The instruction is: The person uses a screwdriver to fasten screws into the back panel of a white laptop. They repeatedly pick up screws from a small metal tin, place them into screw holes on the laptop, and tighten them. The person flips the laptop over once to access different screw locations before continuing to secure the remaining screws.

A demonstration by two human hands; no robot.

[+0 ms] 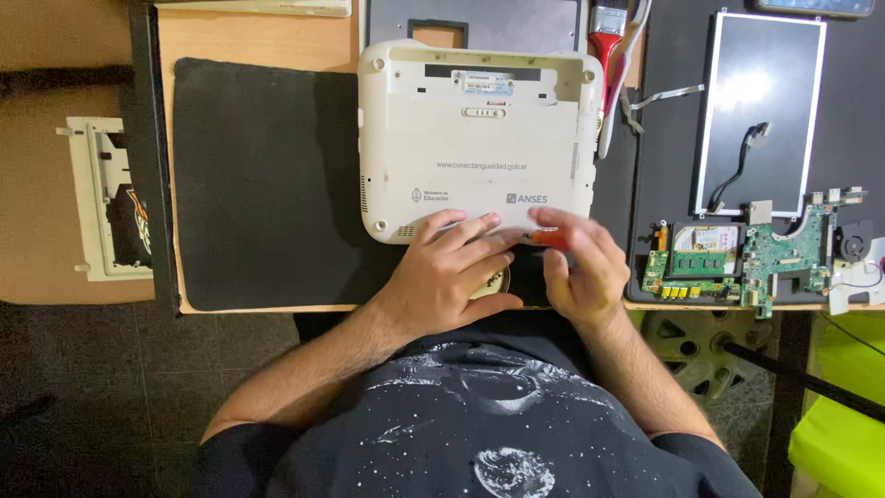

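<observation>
A white small laptop [479,138] lies upside down on a black mat [263,184]. My left hand [452,272] rests flat on its near edge, fingers spread over the bottom case. Just to the right, my right hand [581,267] grips a screwdriver with a red-orange handle [553,239], tip pointing left toward the laptop's near edge. A small round metal object [493,284] peeks out under my left hand.
A bare screen panel [761,111] with a cable and a green circuit board [737,263] lie on a dark mat at right. A red-handled brush [606,46] sits behind the laptop. A white frame part [106,198] lies far left.
</observation>
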